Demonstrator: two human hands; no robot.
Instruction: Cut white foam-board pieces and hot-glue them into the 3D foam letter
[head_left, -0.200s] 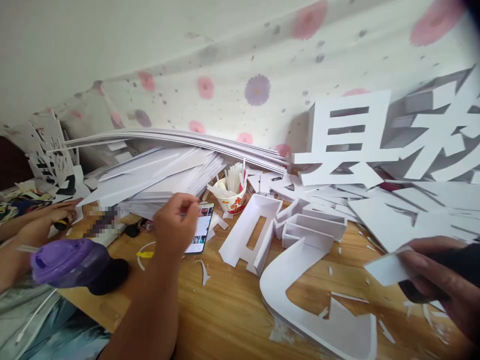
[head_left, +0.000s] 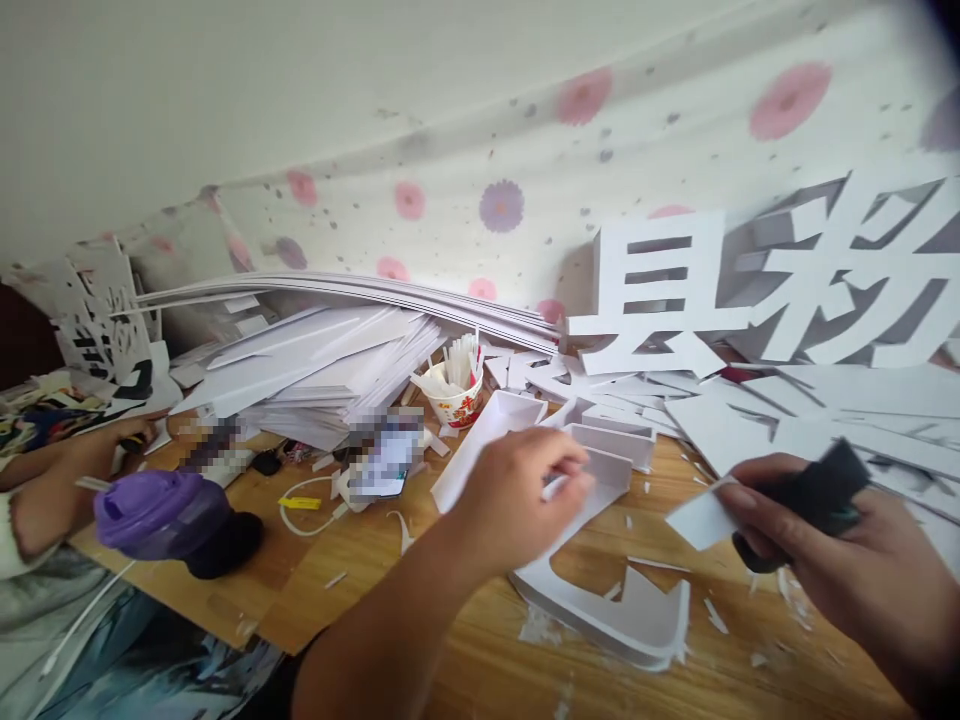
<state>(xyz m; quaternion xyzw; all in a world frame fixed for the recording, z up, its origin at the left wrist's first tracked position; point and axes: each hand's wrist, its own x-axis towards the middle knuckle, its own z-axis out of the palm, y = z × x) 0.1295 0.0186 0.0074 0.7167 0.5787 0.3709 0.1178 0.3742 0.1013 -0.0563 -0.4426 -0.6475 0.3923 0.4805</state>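
My left hand (head_left: 517, 495) is over the white foam-board letter pieces (head_left: 622, 610) in the middle of the wooden table (head_left: 375, 570). Its fingers are pinched on a thin white strip. My right hand (head_left: 840, 560) is at the right, closed round a black tool (head_left: 814, 490) and pinching a small white foam-board piece (head_left: 697, 520) between thumb and fingers. An open white box-shaped letter (head_left: 600, 445) lies just behind my left hand.
A paper cup of white sticks (head_left: 456, 395) and a phone (head_left: 382, 465) lie behind. Stacked white sheets (head_left: 315, 370) fill the back left; large cut-out characters (head_left: 750, 290) lean on the wall. A purple-lidded bottle (head_left: 161, 515) lies at left, beside another person's hands (head_left: 97, 445).
My left hand moved right from the phone to the letter pieces. My right hand rose and shifted left with the tool and piece. The view shifted slightly.
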